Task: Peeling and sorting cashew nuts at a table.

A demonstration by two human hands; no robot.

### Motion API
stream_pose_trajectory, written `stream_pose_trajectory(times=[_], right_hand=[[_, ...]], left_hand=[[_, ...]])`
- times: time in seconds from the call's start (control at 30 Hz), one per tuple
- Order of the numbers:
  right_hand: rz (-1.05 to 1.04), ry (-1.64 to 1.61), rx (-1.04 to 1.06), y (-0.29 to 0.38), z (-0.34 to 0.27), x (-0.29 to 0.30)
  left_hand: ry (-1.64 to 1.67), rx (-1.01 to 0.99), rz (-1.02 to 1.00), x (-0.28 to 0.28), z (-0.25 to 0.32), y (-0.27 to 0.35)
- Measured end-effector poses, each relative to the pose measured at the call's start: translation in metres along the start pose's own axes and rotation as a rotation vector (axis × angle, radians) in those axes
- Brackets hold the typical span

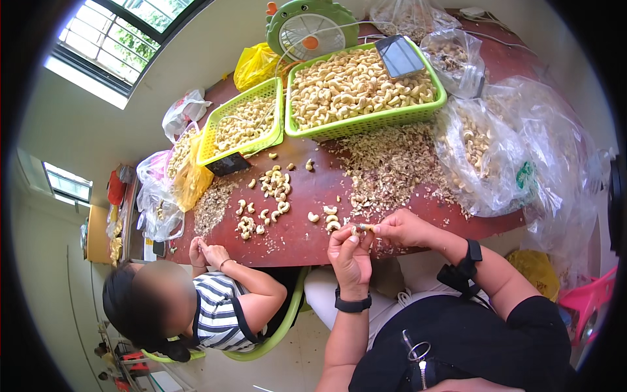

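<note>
Between its thumb and fingers my left hand (351,255) pinches a cashew nut (355,231) just past the edge of the red table (313,245). My right hand (402,229) grips a small tool with a light handle (367,228), whose tip is at the nut; its exact kind is too small to tell. Several pale cashews (331,218) lie on the tabletop left of my hands. Beyond them spreads a heap of skin flakes (387,171). A large green plastic basket (362,117) full of cashews stands behind the heap, with a phone (399,56) resting on it.
A smaller green basket (240,154) of cashews stands to the left, near a green fan (313,34). Clear plastic bags (490,161) cover the right side. A person in a striped shirt (220,304) sits at my left, both hands together above another cashew group (247,226).
</note>
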State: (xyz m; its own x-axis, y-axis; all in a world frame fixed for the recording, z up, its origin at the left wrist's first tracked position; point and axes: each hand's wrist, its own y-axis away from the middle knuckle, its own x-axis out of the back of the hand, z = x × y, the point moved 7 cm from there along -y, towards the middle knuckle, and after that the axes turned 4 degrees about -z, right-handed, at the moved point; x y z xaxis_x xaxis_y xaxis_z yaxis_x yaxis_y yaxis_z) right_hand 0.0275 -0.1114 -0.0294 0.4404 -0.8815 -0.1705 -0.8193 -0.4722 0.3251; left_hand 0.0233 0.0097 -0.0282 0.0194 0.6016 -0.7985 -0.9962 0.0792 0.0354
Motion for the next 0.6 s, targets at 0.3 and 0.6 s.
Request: stream_pose_trajectory(times=[0.3,0.6], right_hand=[[-0.007,0.067,0.021,0.0016,-0.0029,0.0006],[-0.007,0.055,0.022,0.0021,-0.0012,0.0018]], left_hand=[[-0.033,0.011,0.082,0.0047,-0.0018,0.0],[-0.005,0.058,0.074,0.0049,-0.0044,0.0052]])
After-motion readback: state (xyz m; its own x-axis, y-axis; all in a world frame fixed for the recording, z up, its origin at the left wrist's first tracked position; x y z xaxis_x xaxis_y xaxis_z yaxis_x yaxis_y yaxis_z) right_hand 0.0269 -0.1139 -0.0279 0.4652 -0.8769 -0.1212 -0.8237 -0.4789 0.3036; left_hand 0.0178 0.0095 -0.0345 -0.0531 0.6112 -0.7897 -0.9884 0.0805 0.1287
